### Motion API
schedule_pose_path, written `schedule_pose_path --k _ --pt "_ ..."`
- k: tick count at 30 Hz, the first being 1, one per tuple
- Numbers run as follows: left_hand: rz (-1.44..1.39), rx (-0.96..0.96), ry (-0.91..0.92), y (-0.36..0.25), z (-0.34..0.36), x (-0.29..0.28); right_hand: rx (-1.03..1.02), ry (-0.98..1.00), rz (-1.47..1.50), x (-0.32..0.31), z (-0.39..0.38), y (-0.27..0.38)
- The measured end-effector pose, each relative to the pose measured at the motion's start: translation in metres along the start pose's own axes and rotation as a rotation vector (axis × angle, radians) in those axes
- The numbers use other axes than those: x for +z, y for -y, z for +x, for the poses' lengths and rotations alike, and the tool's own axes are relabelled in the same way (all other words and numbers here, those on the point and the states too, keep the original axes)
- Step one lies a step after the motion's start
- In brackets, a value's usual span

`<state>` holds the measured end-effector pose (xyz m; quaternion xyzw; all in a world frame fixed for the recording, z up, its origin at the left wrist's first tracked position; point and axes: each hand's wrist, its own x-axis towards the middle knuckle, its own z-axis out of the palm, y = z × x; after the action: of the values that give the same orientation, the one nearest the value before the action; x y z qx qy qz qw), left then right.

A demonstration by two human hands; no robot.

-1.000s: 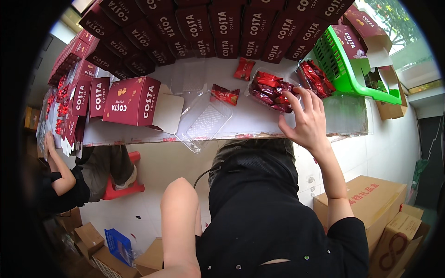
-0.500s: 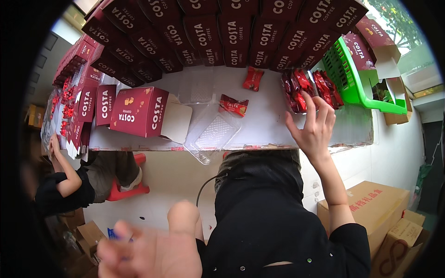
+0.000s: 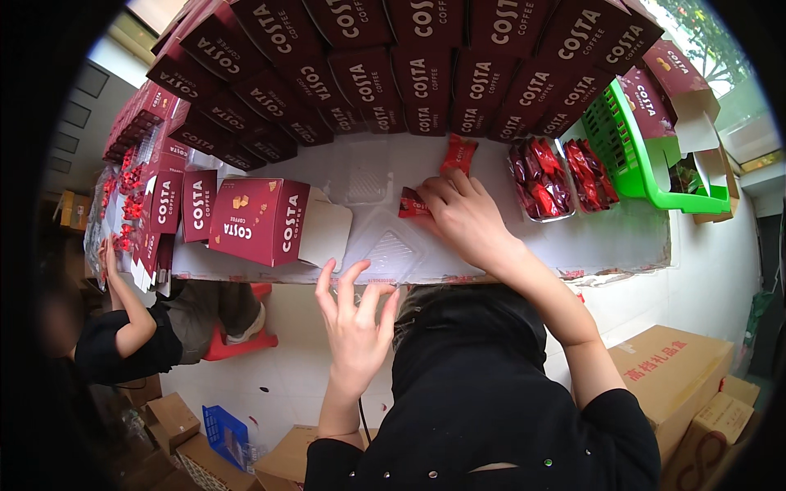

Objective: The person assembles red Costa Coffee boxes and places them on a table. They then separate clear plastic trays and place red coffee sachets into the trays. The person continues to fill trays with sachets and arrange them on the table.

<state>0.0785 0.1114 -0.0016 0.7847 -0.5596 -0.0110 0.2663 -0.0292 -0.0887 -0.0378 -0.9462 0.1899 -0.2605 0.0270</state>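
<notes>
The right hand (image 3: 463, 214), a second ago on the heap of red sachets at the tabletop's (image 3: 622, 245) right, now rests its fingers on a single red sachet (image 3: 412, 204) nearer the middle. The left hand (image 3: 354, 323), earlier low by the body, now hovers spread at the tabletop's near edge.

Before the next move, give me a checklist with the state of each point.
1. Right hand on the small red sachet: ok, fingertips touch it.
2. Sachet actually pinched: cannot tell, fingers cover its edge.
3. Left hand free: ok, open and holding nothing, near the table edge.
4. Clear plastic tray within reach: ok, it lies between the hands.
5. Open maroon box ready: ok, flap open toward the tray.
6. More sachets at hand: ok, two clear tubs of red sachets stand beside the green basket.
</notes>
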Motion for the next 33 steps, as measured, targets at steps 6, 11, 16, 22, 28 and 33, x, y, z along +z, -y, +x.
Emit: schedule_pose_path --k 6,11,16,22,28,33 --pt "-0.147 0.05 0.015 0.004 0.002 0.005 0.252 -0.061 0.098 -0.007 0.006 0.004" --pt "-0.168 0.146 0.015 0.005 0.006 0.014 0.459 -0.109 0.025 -0.011 0.023 -0.002" --pt "-0.202 0.254 0.001 0.011 0.011 0.021 0.514 0.021 0.071 0.01 0.016 -0.017" --pt "-0.383 0.202 -0.054 0.014 0.011 0.037 0.374 -0.12 0.323 -0.006 0.004 -0.025" --pt "-0.388 0.236 0.005 0.015 0.025 0.043 0.241 -0.304 0.316 -0.048 0.008 -0.019" --pt "-0.594 0.281 0.013 0.02 0.029 0.065 0.062 0.021 0.769 -0.084 -0.004 -0.002"
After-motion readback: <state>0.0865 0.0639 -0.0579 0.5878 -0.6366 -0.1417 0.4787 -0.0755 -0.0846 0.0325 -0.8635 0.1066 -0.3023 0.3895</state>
